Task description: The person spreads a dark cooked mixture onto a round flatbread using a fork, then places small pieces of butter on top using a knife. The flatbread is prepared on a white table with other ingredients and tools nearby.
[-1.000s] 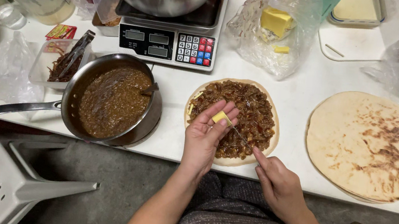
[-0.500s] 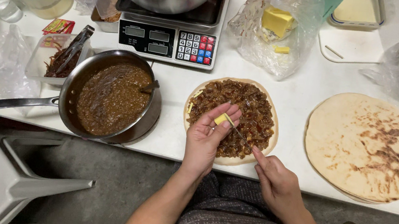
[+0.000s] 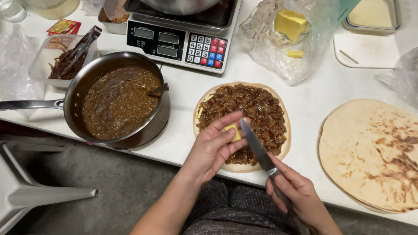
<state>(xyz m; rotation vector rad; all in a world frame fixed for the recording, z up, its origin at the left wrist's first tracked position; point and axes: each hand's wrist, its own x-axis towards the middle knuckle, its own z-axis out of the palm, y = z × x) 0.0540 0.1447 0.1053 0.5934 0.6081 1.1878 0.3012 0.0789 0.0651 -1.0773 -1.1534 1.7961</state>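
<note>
Bystanders on the white table

A pan of brown sauce (image 3: 117,100), a digital scale (image 3: 178,39), a plain flatbread (image 3: 381,154) and bagged butter (image 3: 290,25) are seen.

The knife (image 3: 256,146) has a smooth, shiny metal blade. The cheese (image 3: 233,131) looks waxy and matt yellow. The pan (image 3: 118,97) is brushed metal holding glossy brown sauce. The topped flatbread (image 3: 243,124) glistens wetly; the plain flatbread (image 3: 381,154) is dry, matt, scorched. The bag (image 3: 291,27) is clear, crinkled plastic.
</note>
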